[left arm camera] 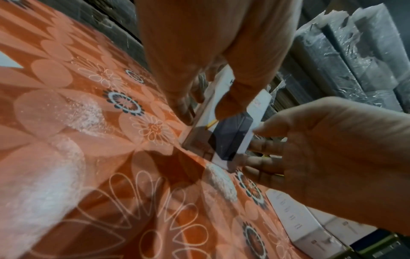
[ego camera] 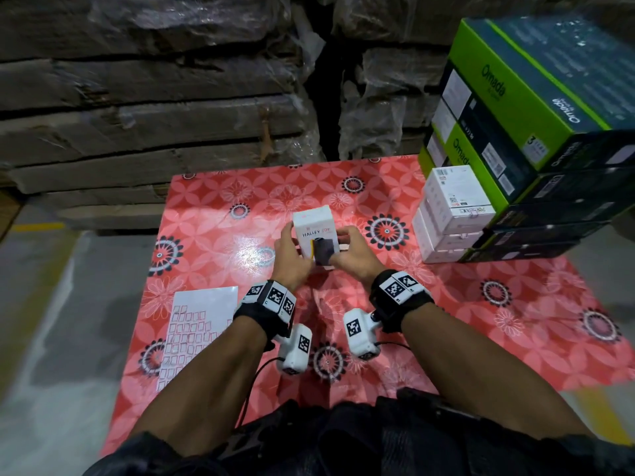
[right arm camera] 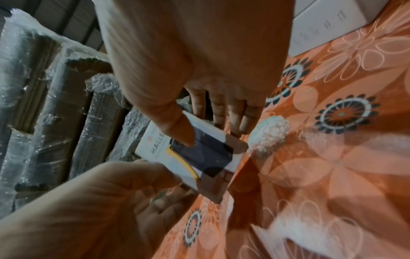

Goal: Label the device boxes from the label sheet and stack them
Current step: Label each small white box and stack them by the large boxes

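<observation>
1. Wrapped cartons: brown, film-covered, stacked in rows behind the table.
2. Table: covered in a red cloth with a flower print; all items below stood or lay on it.
3. Green boxes: large green and dark boxes, piled at the far right corner of the table.
4. White boxes: three small white boxes, stacked one on another, touching the front of the green pile.
5. Label sheet: white, lying flat at the near left of the table, with rows of small outlined label spaces; well apart from the held box.
6. Box: small white box with a dark device pictured on its front and the lettering "HALLEY"; it stood upright at the middle of the table, its lower end on the cloth, between the two hands.
7. Left hand: thumb laid on the front face, fingers curled round the left side and back, clamped on the box.
8. Right hand: thumb on the front face near the device picture, fingers spread down the right side, gripping the box.
</observation>
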The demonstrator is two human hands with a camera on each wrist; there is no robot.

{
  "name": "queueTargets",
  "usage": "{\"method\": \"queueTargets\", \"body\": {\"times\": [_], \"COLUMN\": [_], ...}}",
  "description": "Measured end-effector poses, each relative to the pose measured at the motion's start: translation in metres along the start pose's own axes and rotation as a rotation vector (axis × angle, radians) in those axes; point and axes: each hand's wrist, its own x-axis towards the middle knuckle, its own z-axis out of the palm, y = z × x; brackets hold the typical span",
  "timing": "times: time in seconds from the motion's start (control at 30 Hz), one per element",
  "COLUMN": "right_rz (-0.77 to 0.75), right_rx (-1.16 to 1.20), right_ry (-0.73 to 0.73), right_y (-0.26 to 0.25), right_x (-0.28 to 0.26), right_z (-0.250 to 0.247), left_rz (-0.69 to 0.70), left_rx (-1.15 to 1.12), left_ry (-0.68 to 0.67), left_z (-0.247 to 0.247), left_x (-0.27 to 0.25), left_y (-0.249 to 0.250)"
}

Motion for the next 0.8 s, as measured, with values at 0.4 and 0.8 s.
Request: {"method": "queueTargets", "body": {"times": [0.4,0.8], "right_rz": [-0.021,-0.021], "right_rx": [0.099,-0.061], "right_ry": [0.151,0.039], "right_y": [-0.021,-0.012], "right_x": [-0.003,-0.007], "right_z": [-0.012,-0.005], "left_rz": [0.022,0.104], "left_rx": [-0.093,0.177], "left_ry": [0.071,-0.031], "left_z": [0.001,-0.004], "left_x": [-0.004,-0.014], "left_y": [0.018,0.003]}}
